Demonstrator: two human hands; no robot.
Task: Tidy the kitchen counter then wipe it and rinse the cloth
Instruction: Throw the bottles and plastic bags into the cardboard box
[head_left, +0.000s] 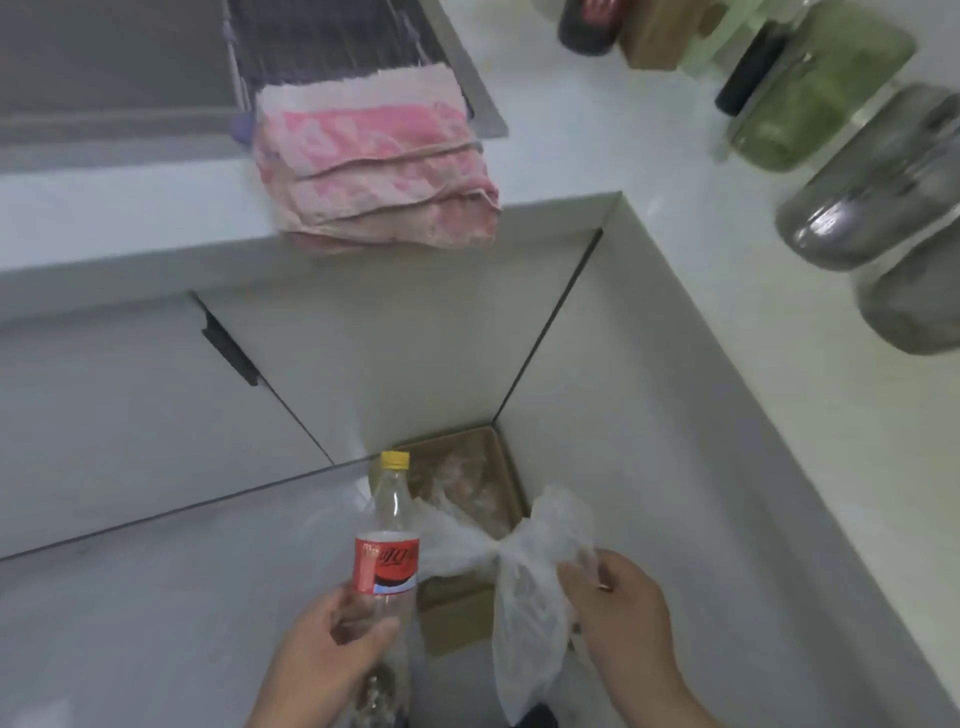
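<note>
My left hand (332, 649) grips an empty clear plastic bottle (387, 551) with a red label and a yellow cap, held upright low in the view. My right hand (618, 603) pinches a thin white plastic bag (524, 587) that hangs crumpled beside the bottle. Both are above a cardboard box (506, 478) standing on the floor in the cabinet corner. A folded pink and white cloth (374, 166) lies on the white counter (597, 156), partly over the sink's edge.
A steel sink (104, 67) with a dark rack (332, 36) sits at the upper left. Several glass jars (826, 93) and a dark bottle (587, 26) line the counter's right side. Grey cabinet doors (130, 405) with a black handle (228, 348) face me.
</note>
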